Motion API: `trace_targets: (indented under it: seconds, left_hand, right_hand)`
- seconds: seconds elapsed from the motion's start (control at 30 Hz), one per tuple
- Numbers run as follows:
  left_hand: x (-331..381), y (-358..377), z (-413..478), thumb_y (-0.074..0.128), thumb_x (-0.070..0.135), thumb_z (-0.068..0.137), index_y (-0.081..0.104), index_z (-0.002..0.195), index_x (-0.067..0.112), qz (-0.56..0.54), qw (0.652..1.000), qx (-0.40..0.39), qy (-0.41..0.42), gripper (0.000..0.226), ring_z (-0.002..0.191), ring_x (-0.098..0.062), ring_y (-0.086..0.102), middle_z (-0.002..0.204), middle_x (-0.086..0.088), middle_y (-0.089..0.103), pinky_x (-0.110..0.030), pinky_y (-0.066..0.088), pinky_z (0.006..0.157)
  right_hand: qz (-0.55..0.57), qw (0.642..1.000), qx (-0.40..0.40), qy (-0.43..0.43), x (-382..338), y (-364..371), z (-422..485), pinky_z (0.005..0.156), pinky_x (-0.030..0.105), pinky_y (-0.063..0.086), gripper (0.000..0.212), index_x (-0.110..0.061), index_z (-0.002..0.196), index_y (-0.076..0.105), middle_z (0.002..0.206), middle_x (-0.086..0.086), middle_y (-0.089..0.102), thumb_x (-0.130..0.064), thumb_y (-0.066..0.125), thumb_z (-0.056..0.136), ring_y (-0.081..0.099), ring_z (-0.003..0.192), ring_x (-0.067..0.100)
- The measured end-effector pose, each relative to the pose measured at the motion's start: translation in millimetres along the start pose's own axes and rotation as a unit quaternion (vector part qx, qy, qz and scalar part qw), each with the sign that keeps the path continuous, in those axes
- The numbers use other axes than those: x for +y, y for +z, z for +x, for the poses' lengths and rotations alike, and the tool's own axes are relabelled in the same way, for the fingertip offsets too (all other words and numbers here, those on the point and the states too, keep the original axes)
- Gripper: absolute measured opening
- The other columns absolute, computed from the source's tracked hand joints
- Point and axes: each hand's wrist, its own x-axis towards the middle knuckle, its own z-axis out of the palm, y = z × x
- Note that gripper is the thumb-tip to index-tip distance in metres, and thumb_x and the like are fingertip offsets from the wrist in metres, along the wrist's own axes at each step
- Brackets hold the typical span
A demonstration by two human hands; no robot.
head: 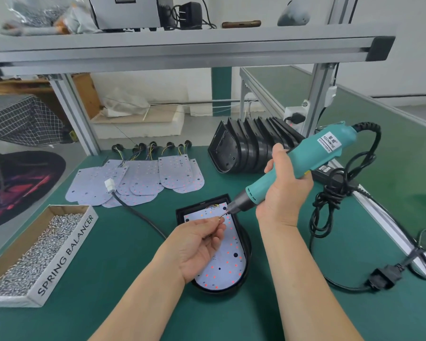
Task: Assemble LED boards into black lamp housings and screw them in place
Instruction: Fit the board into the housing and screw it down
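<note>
- While the head view looks down on a green bench [123,267], the left hand [202,244] hovers palm-up over an LED board [229,264]. Its thumb and forefinger are pressed together on a small screw [221,218]. The remaining fingers are curled loosely toward the palm; whether anything else lies in it cannot be told.
- The right hand [284,190] grips a teal electric screwdriver [315,156], all fingers wrapped round the lower body and the thumb laid along its near side. The tool slants down to the left, and its bit tip meets the pinched screw.
- That LED board, white with red dots, lies flat inside a black lamp housing [202,201] at the middle of the bench, under both hands; coloured wires show at its far end.
- More loose LED boards [138,183] lie overlapped farther back on the left, their wires leading to black grommets.
- A row of empty housings [251,148] stands on edge behind the screwdriver.
- At the left edge sits a cardboard box [67,252] filled with silver screws.
- A black cable with a white connector [109,186] runs across the loose boards toward the housing.
- The screwdriver's black cord [335,190] lies coiled on the right.
</note>
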Motion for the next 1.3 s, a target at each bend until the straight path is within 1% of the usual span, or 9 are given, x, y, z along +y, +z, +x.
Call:
trace_targets:
  seconds: [0.47, 0.73, 0.83, 0.93, 1.03, 1.1, 1.13, 1.2, 1.3]
  left_hand:
    - [-3, 4, 0, 0.057, -0.004, 0.096, 0.067, 0.091, -0.006, -0.013, 1.0, 0.013, 0.022, 0.011, 0.051, -0.009, 0.063, 0.068, -0.011, 0.068, -0.016, 0.052, 0.046]
    - [-22, 11, 2, 0.058, -0.001, 0.097, 0.068, 0.092, -0.003, 0.004, 0.993, 0.031, 0.115, 0.011, 0.058, -0.008, 0.063, 0.069, -0.007, 0.069, -0.016, 0.053, 0.056]
    - [-16, 8, 2, 0.066, 0.013, 0.095, 0.075, 0.092, 0.006, 0.11, 0.976, 0.057, 0.178, 0.011, 0.059, -0.008, 0.056, 0.066, 0.002, 0.066, -0.016, 0.049, 0.058]
    - [2, 0, 6, 0.073, 0.023, 0.09, 0.079, 0.088, 0.027, 0.305, 0.902, 0.138, 0.271, 0.007, 0.064, -0.009, 0.053, 0.066, 0.014, 0.06, -0.018, 0.042, 0.059]
    - [8, 0, 11, 0.071, 0.043, 0.086, 0.072, 0.112, 0.038, 0.583, 0.741, 0.172, 0.286, 0.027, 0.087, -0.018, 0.057, 0.084, 0.012, 0.051, -0.03, 0.041, 0.071]
    - [2, 3, 15, 0.063, 0.056, 0.086, 0.066, 0.115, 0.039, 0.711, 0.626, 0.162, 0.278, 0.034, 0.1, -0.024, 0.06, 0.096, 0.008, 0.055, -0.032, 0.041, 0.074]
    - [-1, 5, 17, 0.059, 0.059, 0.087, 0.064, 0.112, 0.036, 0.743, 0.586, 0.155, 0.285, 0.035, 0.101, -0.025, 0.061, 0.095, 0.006, 0.054, -0.032, 0.04, 0.071]
    - [-3, 6, 22, 0.055, 0.06, 0.088, 0.059, 0.105, 0.029, 0.772, 0.54, 0.146, 0.304, 0.035, 0.099, -0.026, 0.062, 0.089, 0.005, 0.051, -0.031, 0.035, 0.066]
    - [-1, 9, 27, 0.053, 0.057, 0.091, 0.056, 0.099, 0.027, 0.798, 0.505, 0.133, 0.301, 0.031, 0.099, -0.026, 0.062, 0.097, 0.002, 0.061, -0.031, 0.031, 0.065]
  right_hand:
    - [-0.017, 1.0, -0.003, 0.0, 2, -1, 2, 0.05, 0.019, 0.04, 0.026, -0.026, 0.063, 0.057, 0.057, -0.004, 0.049, -0.019, 0.074, 0.08, 0.046, 0.051, 0.009]
    - [-0.055, 0.996, 0.075, 0.01, 8, -2, 10, 0.048, 0.018, 0.041, 0.029, -0.019, 0.074, 0.048, 0.052, -0.009, 0.05, -0.017, 0.075, 0.085, 0.046, 0.048, 0.009]
    - [-0.035, 0.997, 0.066, 0.005, 4, -3, 15, 0.049, 0.018, 0.043, 0.028, -0.019, 0.076, 0.048, 0.053, -0.011, 0.051, -0.016, 0.074, 0.086, 0.048, 0.048, 0.007]
    - [-0.029, 0.998, 0.051, -0.021, -2, 1, 24, 0.052, 0.02, 0.045, 0.028, -0.02, 0.076, 0.048, 0.054, -0.012, 0.052, -0.016, 0.074, 0.086, 0.049, 0.05, 0.007]
    - [-0.056, 0.997, 0.032, -0.05, -1, 9, 29, 0.057, 0.025, 0.045, 0.026, -0.02, 0.074, 0.051, 0.058, -0.007, 0.053, -0.018, 0.076, 0.084, 0.05, 0.054, 0.011]
    - [-0.087, 0.994, 0.002, -0.069, 4, 13, 28, 0.057, 0.027, 0.044, 0.026, -0.021, 0.07, 0.053, 0.06, -0.005, 0.053, -0.021, 0.077, 0.081, 0.049, 0.056, 0.013]
    - [-0.111, 0.99, -0.021, -0.083, 8, 14, 28, 0.057, 0.027, 0.044, 0.026, -0.021, 0.068, 0.053, 0.06, -0.006, 0.052, -0.023, 0.076, 0.079, 0.048, 0.057, 0.014]
    - [-0.17, 0.976, -0.071, -0.113, 16, 13, 27, 0.056, 0.027, 0.043, 0.029, -0.015, 0.065, 0.052, 0.058, -0.008, 0.05, -0.024, 0.075, 0.08, 0.046, 0.056, 0.013]
    - [-0.233, 0.954, -0.122, -0.146, 29, 9, 25, 0.056, 0.03, 0.042, 0.038, 0.002, 0.069, 0.051, 0.058, -0.004, 0.049, -0.025, 0.074, 0.082, 0.045, 0.056, 0.014]
